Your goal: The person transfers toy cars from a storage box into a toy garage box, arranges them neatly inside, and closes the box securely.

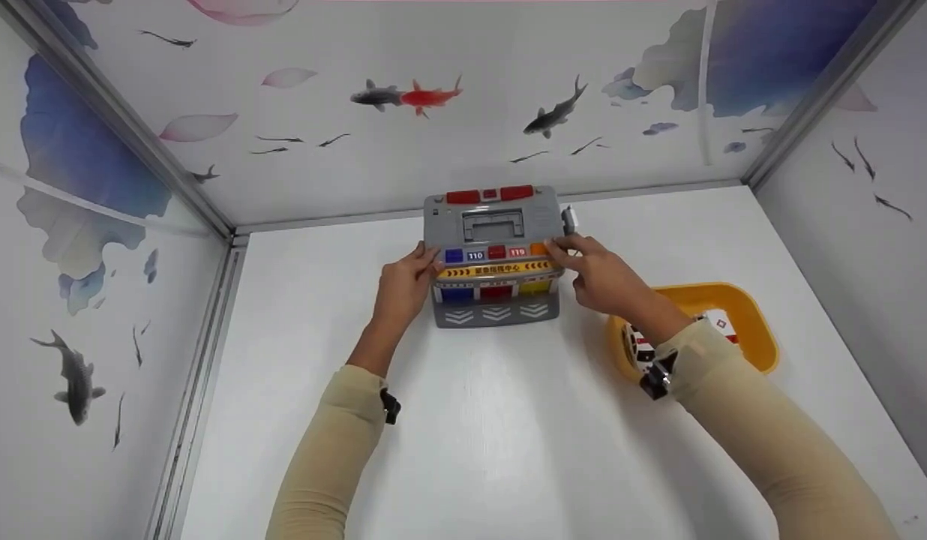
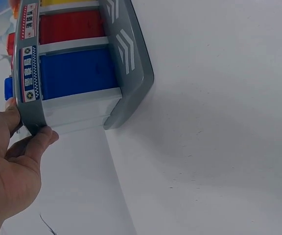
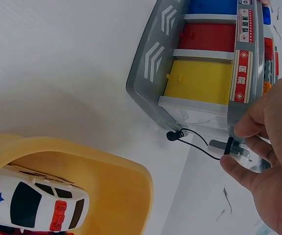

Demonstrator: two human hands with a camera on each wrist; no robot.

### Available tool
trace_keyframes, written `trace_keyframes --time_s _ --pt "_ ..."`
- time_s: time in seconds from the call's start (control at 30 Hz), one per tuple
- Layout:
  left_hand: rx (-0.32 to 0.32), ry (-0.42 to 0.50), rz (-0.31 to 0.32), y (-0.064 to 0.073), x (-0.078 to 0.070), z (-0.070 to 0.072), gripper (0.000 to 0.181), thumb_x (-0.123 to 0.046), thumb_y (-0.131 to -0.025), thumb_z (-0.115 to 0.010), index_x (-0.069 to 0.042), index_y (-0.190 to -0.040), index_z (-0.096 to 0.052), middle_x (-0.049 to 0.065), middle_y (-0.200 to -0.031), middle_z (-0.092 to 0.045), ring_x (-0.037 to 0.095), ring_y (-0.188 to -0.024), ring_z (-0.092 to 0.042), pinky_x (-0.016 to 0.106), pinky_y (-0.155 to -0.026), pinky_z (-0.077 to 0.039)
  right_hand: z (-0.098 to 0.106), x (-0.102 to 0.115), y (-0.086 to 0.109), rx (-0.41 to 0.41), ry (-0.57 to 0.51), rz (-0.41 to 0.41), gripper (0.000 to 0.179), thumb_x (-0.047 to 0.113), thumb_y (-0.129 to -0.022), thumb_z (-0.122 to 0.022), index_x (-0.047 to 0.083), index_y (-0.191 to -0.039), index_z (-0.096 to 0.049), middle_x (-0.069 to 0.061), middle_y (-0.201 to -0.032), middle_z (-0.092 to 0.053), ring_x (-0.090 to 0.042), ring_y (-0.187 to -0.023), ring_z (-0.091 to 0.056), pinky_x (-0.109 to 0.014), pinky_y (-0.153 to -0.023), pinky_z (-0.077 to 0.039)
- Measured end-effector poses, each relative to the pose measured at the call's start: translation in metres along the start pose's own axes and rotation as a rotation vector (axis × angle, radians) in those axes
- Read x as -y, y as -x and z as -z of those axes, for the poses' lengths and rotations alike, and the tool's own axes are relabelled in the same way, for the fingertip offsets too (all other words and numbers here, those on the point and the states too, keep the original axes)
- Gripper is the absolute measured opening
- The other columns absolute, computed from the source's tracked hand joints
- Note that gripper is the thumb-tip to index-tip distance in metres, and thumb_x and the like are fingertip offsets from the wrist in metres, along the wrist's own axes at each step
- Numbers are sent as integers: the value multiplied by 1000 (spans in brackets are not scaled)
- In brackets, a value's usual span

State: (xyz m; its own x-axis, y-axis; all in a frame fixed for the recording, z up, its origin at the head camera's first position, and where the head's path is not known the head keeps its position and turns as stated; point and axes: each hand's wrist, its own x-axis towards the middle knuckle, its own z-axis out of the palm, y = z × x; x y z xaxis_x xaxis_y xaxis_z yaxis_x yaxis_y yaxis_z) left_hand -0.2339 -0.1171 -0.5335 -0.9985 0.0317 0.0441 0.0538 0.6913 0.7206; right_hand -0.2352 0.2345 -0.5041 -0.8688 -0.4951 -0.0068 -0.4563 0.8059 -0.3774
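Gripping the toy command-centre garage (image 1: 497, 259) from both sides here, up at twelve o'clock on the white counter (image 1: 463, 450), right in front of the fish-painted wall (image 1: 306, 176)! Pinching it at nine o'clock with the left hand (image 1: 405, 292), with fingers (image 2: 39, 142) narrow on the grey plastic. Pinching it at three o'clock with the right hand (image 1: 606, 279), narrow there too, right at the orange button (image 1: 538, 248) and close beside a grey fitting (image 3: 217, 146) with a looping black cord (image 3: 174, 135). Showing at six o'clock a blue door (image 3: 212, 6) towards nine, a red door (image 3: 207, 36) in the middle and a yellow door (image 3: 199, 81) towards three, all above a grey ramp (image 1: 497, 322) with white chevrons. Topped at twelve with red roof lights (image 1: 517, 193), and fronted by a yellow sign (image 1: 497, 269). Looking across to four o'clock from the garage, at an orange bin (image 1: 760, 322), partly hidden by the right sleeve (image 1: 756, 412). Spotting inside, towards nine, a white police car (image 3: 45, 198) with dark windows and, towards two, another white toy (image 1: 717, 321) with red markings!
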Motion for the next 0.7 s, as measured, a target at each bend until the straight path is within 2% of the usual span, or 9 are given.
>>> trace_keyframes --time_s 0.37,0.7 --pt "9 -13 6 0 -1 0 49 -40 -111 -65 -16 -153 -64 14 -166 -52 33 -153 -57 46 -125 -50 3 2 0 34 30 -7 75 -10 -102 -57 14 -170 -39 -17 -172 -43 -41 -150 -50 -57 -121 -53" --pt "-6 -9 -31 -1 1 0 47 -39 -111 -65 -14 -152 -66 17 -164 -54 34 -151 -58 47 -124 -51 0 0 0 8 28 -5 74 -10 -102 -57 14 -170 -41 -16 -172 -44 -41 -148 -52 -54 -115 -56"
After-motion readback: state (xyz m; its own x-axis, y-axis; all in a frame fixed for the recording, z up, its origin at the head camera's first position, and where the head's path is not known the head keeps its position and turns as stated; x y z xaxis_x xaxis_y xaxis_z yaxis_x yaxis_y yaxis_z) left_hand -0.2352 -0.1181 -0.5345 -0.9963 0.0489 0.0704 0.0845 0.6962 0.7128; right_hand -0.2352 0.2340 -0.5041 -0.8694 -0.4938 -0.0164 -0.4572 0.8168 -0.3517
